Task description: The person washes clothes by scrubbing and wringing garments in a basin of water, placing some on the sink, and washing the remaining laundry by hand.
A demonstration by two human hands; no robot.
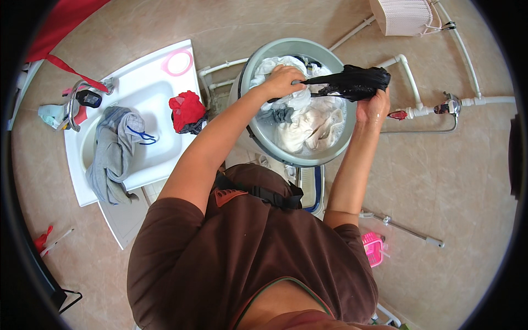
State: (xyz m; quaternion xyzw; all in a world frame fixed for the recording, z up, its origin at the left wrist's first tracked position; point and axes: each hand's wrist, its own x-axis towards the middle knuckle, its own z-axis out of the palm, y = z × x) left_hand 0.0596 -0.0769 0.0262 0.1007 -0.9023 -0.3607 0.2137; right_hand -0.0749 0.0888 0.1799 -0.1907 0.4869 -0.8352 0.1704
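A black cloth garment is stretched sideways over a round grey-green tub. Its narrow, strap-like end is gripped in my left hand, whose fingers curl down over the white clothes. My right hand holds the bunched wider end from below, at the tub's right rim, with wet skin at the wrist. Inside the tub lie soapy water, white and cream clothes and a grey piece of cloth. Part of the tub's left side is hidden behind my left forearm.
On my left is a white sink with grey trousers draped over its edge, a red cloth and a pink ring-shaped item. White pipes and a valve run along the right wall. A pink basket sits lower right.
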